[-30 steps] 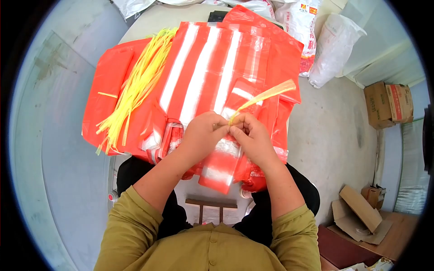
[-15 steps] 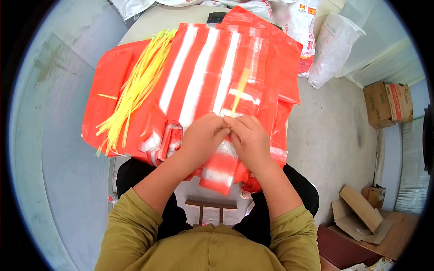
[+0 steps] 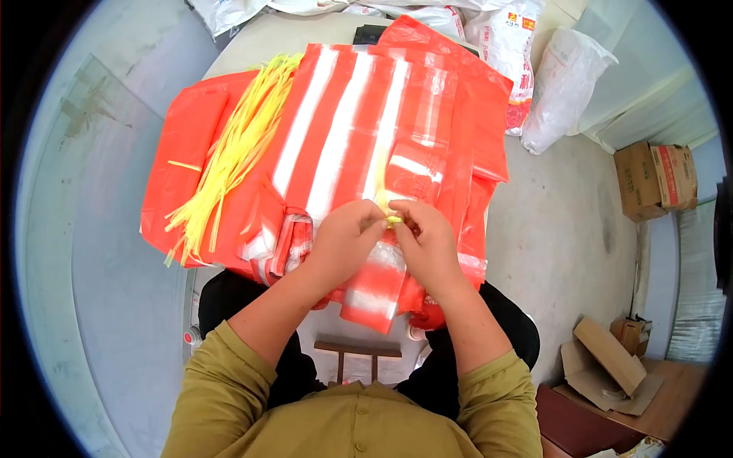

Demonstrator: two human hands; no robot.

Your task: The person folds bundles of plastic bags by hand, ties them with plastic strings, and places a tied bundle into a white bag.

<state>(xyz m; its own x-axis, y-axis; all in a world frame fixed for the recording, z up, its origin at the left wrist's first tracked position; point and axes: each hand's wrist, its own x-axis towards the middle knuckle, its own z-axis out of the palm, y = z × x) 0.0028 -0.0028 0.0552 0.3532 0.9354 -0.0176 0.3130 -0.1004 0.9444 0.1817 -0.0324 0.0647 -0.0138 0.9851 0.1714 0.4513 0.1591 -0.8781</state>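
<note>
Over a stack of red-and-white striped plastic bags (image 3: 336,130), my left hand (image 3: 347,233) and my right hand (image 3: 426,235) meet with fingertips pinched. Between them runs a thin yellow plastic strip (image 3: 393,220), looped or bent at the fingertips. Its pale tail stretches up over the bags. Both hands are closed on this strip; the exact crossing is partly hidden by the fingers. Beneath the hands a folded striped bag part (image 3: 374,290) hangs toward my lap. Left of the stack, a bundle of loose yellow strips (image 3: 237,153) lies on red plastic (image 3: 179,137).
A pale table (image 3: 282,32) carries the bags, with a black object (image 3: 368,34) at its back. White printed sacks (image 3: 508,69) stand behind. Cardboard boxes (image 3: 657,179) are at right, and an opened carton (image 3: 611,366) lies lower right. A wooden stool (image 3: 357,349) shows below.
My fingertips have moved slightly down and apart, and a yellow loop now shows between them. The strip's tail has swung left. The view has shifted a little.
</note>
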